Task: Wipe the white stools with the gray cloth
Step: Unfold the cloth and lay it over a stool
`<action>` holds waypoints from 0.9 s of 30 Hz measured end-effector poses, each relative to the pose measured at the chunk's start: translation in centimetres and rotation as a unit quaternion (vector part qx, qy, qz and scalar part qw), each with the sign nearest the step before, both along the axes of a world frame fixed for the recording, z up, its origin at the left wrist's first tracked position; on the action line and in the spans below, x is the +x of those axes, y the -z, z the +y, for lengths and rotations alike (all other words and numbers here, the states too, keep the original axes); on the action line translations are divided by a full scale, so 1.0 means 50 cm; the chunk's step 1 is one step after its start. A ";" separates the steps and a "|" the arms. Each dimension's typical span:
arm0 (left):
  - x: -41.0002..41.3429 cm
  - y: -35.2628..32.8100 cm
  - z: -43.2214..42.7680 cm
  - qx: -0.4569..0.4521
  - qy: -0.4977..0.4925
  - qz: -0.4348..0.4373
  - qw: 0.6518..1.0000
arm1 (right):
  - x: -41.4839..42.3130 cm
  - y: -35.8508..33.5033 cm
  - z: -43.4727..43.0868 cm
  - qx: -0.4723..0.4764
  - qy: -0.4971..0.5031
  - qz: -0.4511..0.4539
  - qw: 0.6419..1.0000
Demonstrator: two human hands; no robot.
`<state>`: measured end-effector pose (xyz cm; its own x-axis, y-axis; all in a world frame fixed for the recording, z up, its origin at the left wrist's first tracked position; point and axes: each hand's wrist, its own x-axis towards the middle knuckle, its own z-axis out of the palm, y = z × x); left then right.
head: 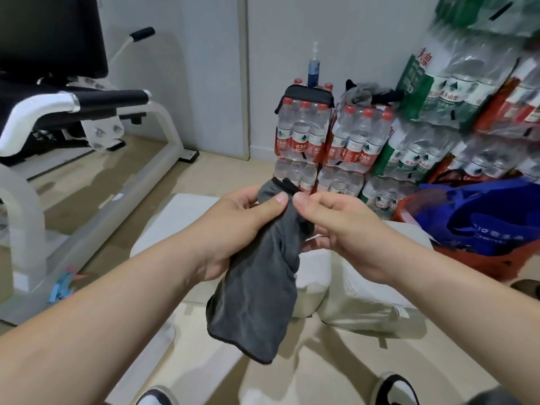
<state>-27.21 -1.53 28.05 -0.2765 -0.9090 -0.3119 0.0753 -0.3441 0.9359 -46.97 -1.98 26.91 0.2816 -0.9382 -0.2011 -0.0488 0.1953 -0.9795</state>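
Cloth: gray microfibre cloth with black hem (254, 299) hangs bunched in the air over 2 white cushioned stools (368, 299).
Grip: left hand (233, 229) clenches its upper part; right hand (344, 229) pinches the top corner.
Edges: lower hem dangles free below both hands.
Room: open beige floor (306, 361) nearer; shrink-wrapped water bottle packs (330, 138) behind.

One head-worn wide-angle view, facing forward and down — near, above the white stools (365, 293)

Dark gray cloth (257, 290) with black edging, white stools (359, 302), red-capped bottles (304, 133), blue bag (482, 211).
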 end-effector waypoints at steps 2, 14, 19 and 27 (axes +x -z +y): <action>-0.001 0.002 0.000 -0.001 0.008 0.012 1.000 | 0.003 -0.005 0.006 0.061 -0.041 -0.029 0.997; -0.024 0.053 0.042 -0.167 0.059 -0.239 0.955 | 0.034 -0.040 -0.003 0.141 0.114 -0.191 0.965; -0.044 0.092 0.020 -0.200 0.014 -0.361 0.911 | 0.017 -0.071 -0.002 0.157 0.138 -0.291 0.934; -0.005 0.071 -0.010 -0.214 -0.062 -0.443 0.868 | -0.050 -0.093 0.045 0.138 0.226 -0.205 0.942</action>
